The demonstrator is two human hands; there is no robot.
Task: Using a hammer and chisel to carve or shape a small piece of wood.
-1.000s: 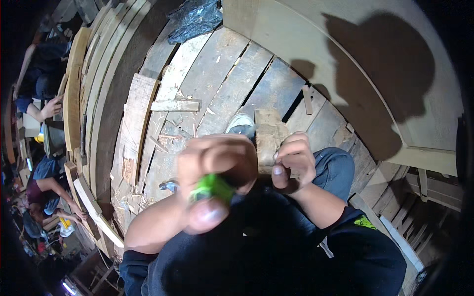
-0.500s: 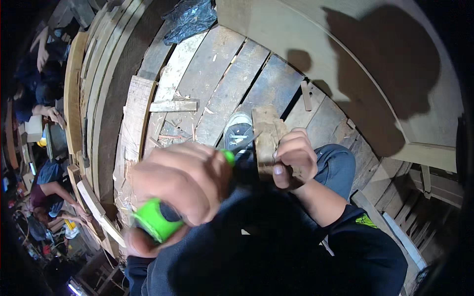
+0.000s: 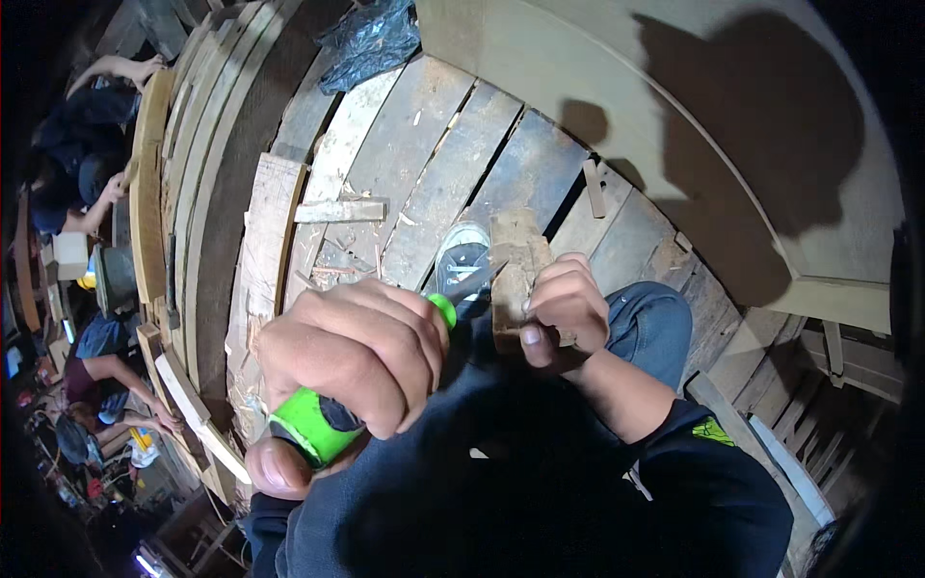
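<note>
My left hand (image 3: 352, 352) is closed round the fat green handle (image 3: 316, 429) of a hand tool, its thumb at the handle's butt end. A narrow metal blade (image 3: 475, 283) runs out from the fist toward the upper right. The blade's tip meets the left side of a short, rough wood block (image 3: 518, 255); whether it is a chisel or a similar tool cannot be told. My right hand (image 3: 568, 308) grips the block's right side, thumb near its lower end. Part of the block is hidden behind those fingers. It stands just above my lap.
A shoe (image 3: 462, 260) rests on the plank floor (image 3: 424, 125), among shavings and a small offcut (image 3: 341, 211). Stacked boards (image 3: 217, 144) rise at left, with people (image 3: 96, 178) beyond. A dark plastic bag (image 3: 371, 43) lies at the back; a pale wooden panel (image 3: 578, 48) stands at right.
My left hand was blurred by motion and now shows sharply, only slightly shifted. The block and my right hand have moved a little to the left. A person at far left has changed arm position.
</note>
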